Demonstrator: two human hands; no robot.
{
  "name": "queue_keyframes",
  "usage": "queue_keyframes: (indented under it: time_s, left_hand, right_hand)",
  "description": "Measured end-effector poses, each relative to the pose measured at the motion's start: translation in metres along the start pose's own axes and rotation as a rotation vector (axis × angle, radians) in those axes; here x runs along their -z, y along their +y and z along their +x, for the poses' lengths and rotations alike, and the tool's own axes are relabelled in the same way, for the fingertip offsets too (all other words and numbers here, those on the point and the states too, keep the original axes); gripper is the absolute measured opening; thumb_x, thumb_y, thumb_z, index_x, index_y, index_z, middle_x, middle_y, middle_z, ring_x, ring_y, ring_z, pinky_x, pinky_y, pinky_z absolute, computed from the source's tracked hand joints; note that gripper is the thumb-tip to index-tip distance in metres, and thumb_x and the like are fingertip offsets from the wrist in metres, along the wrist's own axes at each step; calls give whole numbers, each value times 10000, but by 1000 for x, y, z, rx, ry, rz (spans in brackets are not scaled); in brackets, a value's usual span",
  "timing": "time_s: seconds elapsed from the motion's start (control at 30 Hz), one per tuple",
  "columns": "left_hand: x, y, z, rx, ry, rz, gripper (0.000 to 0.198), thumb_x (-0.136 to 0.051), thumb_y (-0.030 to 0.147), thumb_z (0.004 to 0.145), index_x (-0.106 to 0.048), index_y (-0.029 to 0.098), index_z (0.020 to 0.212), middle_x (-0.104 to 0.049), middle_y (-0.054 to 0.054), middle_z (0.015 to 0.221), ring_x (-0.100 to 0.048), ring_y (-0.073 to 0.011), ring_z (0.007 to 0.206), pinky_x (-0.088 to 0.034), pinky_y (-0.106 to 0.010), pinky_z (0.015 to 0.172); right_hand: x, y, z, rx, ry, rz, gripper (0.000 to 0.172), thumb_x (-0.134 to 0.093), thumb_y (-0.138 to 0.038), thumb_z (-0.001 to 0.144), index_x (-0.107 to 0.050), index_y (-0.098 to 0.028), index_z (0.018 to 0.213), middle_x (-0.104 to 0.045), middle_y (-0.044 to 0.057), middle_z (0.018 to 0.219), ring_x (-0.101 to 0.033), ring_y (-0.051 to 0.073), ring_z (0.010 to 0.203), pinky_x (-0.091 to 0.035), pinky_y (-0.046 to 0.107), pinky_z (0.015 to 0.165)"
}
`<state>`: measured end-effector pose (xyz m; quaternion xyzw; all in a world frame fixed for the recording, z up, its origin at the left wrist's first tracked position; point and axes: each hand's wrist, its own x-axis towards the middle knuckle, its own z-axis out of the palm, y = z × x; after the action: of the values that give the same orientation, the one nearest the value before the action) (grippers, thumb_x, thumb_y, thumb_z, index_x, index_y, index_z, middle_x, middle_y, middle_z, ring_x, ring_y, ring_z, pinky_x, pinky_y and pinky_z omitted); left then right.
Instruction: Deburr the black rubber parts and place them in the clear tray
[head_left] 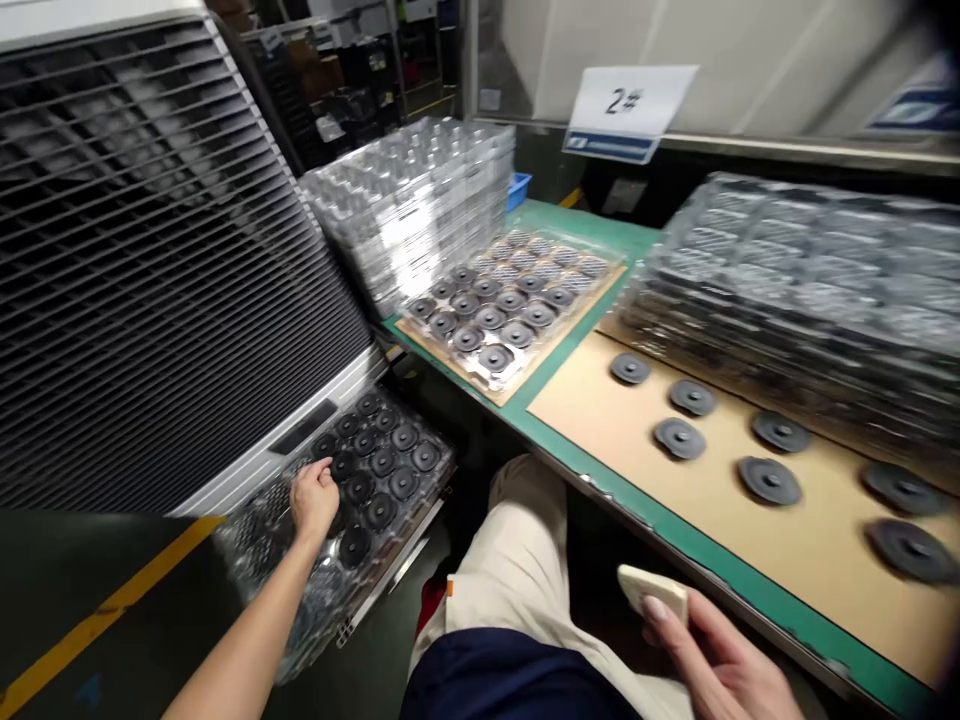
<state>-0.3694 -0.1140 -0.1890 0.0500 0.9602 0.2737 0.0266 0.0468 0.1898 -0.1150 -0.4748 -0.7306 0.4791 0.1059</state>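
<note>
My left hand point(315, 498) reaches down to a low clear plastic tray point(330, 590) at my left. Its fingers are curled together with the tips beside black round discs point(360, 487) that sit in the tray's pockets; whether they grip a disc is hidden. In my right hand point(724, 650), near the table's front edge, is a small flat cream-coloured pad point(652, 592), pinched between thumb and fingers. Several loose black discs point(769, 481) lie on a brown board point(600, 400) on the table, beyond my right hand.
Another clear tray point(499, 380) with black discs lies on the green table point(525, 415). Stacks of clear trays stand behind it point(420, 220) and at the right point(810, 270). A grey slatted panel point(150, 280) rises at left. A "2#" sign point(630, 112) hangs at the back.
</note>
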Motion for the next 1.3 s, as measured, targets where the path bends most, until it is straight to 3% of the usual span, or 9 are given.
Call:
queue_keyframes:
  time_s: [0.3,0.47,0.6,0.7,0.8,1.03,1.1,1.2,1.3]
  left_hand:
    - [-123,265,-90,-908,-374,-366,331,-479,284,1039,-664,236,1309,-661,-103,1326,-587,-246,1270,-419,-375,1150]
    - [-186,391,-82,-1103,-453,-336,478,-662,372,967,-558,189,1396,-537,-139,1456,-517,-334,1332,-425,-596,1113]
    - [-209,447,-66,-1203,-536,-274,445,-671,379,967,-585,184,1357,-554,-132,1432,-559,-320,1280,-481,-574,1065]
    - [-206,457,-61,-1237,-585,-231,408,-671,386,966,-612,175,1311,-602,-121,1360,-593,-301,1228,-496,-559,1044]
    - [-187,439,-75,-1238,-604,-220,466,-677,377,945,-596,165,1351,-614,-140,1315,-601,-312,1205,-470,-566,1067]
    - [-99,325,-201,-1413,-944,-257,659,-649,340,937,-422,319,1555,-592,-83,1363,-614,-239,1233,-521,-355,1053]
    - [-77,299,-232,-1362,-1110,-288,683,-596,232,954,-369,345,1588,-541,-99,1426,-581,-238,1289,-514,-356,1067]
    - [-56,278,-252,-1205,-1156,-354,673,-606,213,955,-398,376,1573,-512,-99,1477,-545,-267,1345,-492,-394,1103]
    - [-48,274,-250,-846,-1258,-547,698,-728,277,906,-453,389,1537,-522,-82,1516,-531,-301,1377,-475,-414,1132]
  right_hand:
    - [14,-23,-31,186,128,105,384,-500,-528,1033,-679,-208,916,-617,19,775,-575,177,682,-510,247,601]
    - [32,-1,-62,38,206,115,414,-476,-575,1030,-674,-217,966,-638,26,849,-576,178,755,-458,230,612]
    - [40,18,-85,-91,291,134,478,-480,-644,994,-665,-215,894,-596,18,764,-548,177,724,-418,234,600]
    - [45,25,-96,-142,317,176,499,-482,-661,983,-656,-208,867,-572,14,738,-532,173,702,-407,240,597]
    - [49,27,-98,-169,284,269,488,-508,-654,984,-646,-199,877,-573,12,748,-550,172,715,-430,242,623]
    - [45,25,-66,-51,112,696,452,-633,-600,962,-693,-153,998,-673,73,940,-625,211,873,-547,309,764]
    - [43,22,-56,-14,51,746,412,-678,-556,951,-691,-144,965,-653,51,897,-603,184,830,-534,293,748]
    - [39,16,-48,7,-18,816,375,-723,-504,936,-677,-132,913,-625,28,841,-583,153,776,-507,267,722]
    - [37,9,-47,-37,-70,1010,377,-745,-489,914,-678,-118,916,-640,45,858,-614,158,763,-522,279,721]
